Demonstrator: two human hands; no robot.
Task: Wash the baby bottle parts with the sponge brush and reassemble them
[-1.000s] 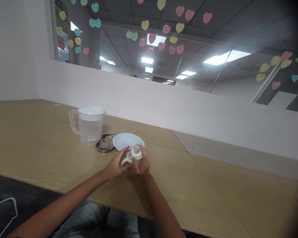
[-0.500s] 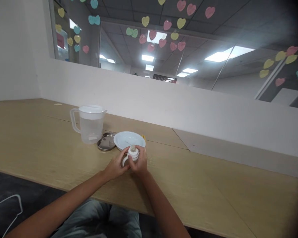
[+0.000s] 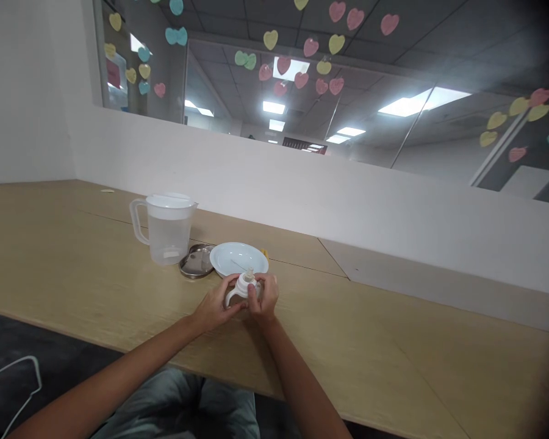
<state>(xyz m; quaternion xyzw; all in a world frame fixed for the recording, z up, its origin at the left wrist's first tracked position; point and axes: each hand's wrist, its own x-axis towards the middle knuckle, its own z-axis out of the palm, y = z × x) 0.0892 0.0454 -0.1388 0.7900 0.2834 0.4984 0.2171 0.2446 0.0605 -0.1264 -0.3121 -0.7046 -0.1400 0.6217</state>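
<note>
Baby bottle [image 3: 242, 288] near-upright between fingers, teat [image 3: 249, 275] topmost; left hand [image 3: 214, 306] grips handle [image 3: 229, 297] side, right hand [image 3: 267, 297] opposite, neither nearer.

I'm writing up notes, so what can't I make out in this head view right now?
All in the head view:
- White-handled bottle: lower body mostly hidden by the left hand and right hand.
- Yellow thing: largely behind the plate.
- Pale patch on the pitcher: too small to read.
- White loop: cut off by the left edge.

Hazy glare around ceiling lights [image 3: 407, 105], right corners dark
</note>
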